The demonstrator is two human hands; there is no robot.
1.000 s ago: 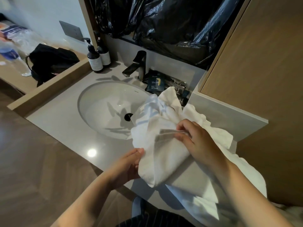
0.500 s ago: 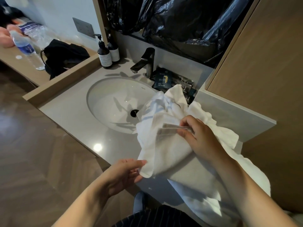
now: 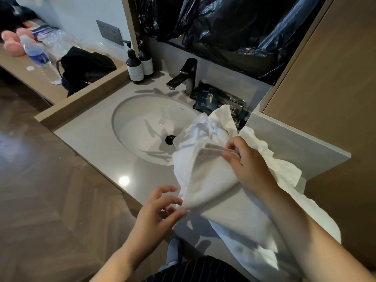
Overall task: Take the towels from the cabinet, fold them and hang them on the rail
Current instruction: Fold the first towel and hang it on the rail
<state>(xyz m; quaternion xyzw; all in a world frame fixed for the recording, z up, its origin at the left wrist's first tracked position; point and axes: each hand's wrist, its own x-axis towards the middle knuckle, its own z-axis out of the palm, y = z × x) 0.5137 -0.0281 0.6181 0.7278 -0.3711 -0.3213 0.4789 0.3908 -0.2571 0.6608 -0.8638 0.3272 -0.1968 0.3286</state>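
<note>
The right hand's (image 3: 251, 166) thumb and fingers (image 3: 226, 155) are clamped on a folded hem of the white towel (image 3: 207, 180), just right of the sink (image 3: 140, 119). From that pinch the fold's long axis runs down and away from the sink toward the counter's front edge, ending in a free corner. The left hand (image 3: 159, 209) is at that corner, in front of the sink and nearer to it than the right. Its fingers are spread and loosely curled with the tips touching the cloth; whether they grip it cannot be told. The coming move likely turns on this line: the left hand takes the corner and the two hands draw the edge taut. The rest of the towel lies bunched right of the sink and drapes over the counter front. Whether the cloth is one towel or two cannot be told. Behind the sink stand two pump bottles (image 3: 134, 68) and one tap (image 3: 184, 75). No rail shows.
</note>
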